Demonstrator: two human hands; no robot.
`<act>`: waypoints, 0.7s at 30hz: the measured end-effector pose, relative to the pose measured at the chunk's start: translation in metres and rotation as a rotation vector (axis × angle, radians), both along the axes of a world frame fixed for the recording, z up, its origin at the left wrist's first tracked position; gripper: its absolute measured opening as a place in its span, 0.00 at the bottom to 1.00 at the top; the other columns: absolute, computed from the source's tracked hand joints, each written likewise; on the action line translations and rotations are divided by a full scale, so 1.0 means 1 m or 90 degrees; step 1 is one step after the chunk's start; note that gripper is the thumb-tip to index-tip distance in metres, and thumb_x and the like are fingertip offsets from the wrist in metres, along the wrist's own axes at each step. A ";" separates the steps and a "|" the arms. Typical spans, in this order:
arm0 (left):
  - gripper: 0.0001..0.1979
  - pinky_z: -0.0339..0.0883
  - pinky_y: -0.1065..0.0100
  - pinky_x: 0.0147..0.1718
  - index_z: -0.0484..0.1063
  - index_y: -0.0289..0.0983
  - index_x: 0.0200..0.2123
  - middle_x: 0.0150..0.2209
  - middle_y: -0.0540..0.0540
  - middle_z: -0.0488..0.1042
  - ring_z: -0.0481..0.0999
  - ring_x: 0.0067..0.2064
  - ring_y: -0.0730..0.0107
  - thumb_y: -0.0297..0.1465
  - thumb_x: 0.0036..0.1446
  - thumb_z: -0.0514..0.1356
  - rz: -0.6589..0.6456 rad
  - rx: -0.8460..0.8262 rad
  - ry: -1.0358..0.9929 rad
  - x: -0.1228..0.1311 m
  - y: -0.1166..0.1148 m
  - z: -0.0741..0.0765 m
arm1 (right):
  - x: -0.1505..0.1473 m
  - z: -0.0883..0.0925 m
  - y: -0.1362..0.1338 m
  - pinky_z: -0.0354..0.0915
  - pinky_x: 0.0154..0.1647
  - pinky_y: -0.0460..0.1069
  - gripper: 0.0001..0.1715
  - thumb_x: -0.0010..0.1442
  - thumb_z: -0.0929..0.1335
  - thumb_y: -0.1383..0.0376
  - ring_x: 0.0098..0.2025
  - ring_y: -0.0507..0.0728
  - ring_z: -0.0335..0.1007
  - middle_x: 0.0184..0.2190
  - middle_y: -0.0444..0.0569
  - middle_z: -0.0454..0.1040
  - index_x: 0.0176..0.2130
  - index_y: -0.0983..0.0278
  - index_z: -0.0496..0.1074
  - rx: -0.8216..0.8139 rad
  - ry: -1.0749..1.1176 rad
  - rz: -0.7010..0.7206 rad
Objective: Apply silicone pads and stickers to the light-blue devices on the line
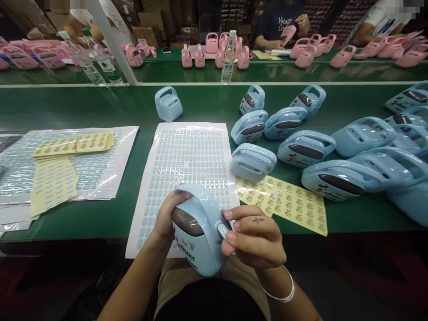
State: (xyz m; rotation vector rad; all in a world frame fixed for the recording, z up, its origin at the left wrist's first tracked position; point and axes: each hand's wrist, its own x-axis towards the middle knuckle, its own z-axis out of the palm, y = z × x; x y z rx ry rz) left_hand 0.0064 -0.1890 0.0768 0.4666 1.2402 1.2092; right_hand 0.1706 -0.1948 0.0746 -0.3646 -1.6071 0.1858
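My left hand (166, 214) is wrapped round the left side of a light-blue handled device (197, 245), which is tilted above my lap. Its dark window and printed cartoon front face me. At the handle's right pivot is a small glossy oval sticker (222, 230). The thumb and fingertips of my right hand (256, 234) close around that oval, against the device's side. Beneath the device lies a white sheet (147, 187) bearing rows of small light-blue oval stickers, with some spots bare.
Several similar blue devices (306, 149) stand at the right, beside yellow label sheets (301, 205). One blue device (168, 104) is behind the white sheet. More label sheets (55, 183) lie left. Water bottles (229, 58) and pink devices (211, 43) stand farther back, near co-workers.
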 end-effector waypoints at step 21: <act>0.19 0.70 0.68 0.32 0.71 0.37 0.35 0.34 0.47 0.75 0.74 0.34 0.66 0.46 0.46 0.64 0.018 0.061 -0.048 -0.006 -0.017 0.012 | -0.003 -0.027 -0.011 0.57 0.60 0.65 0.55 0.42 0.73 0.45 0.61 0.68 0.56 0.60 0.52 0.58 0.62 0.52 0.50 -0.448 0.093 0.251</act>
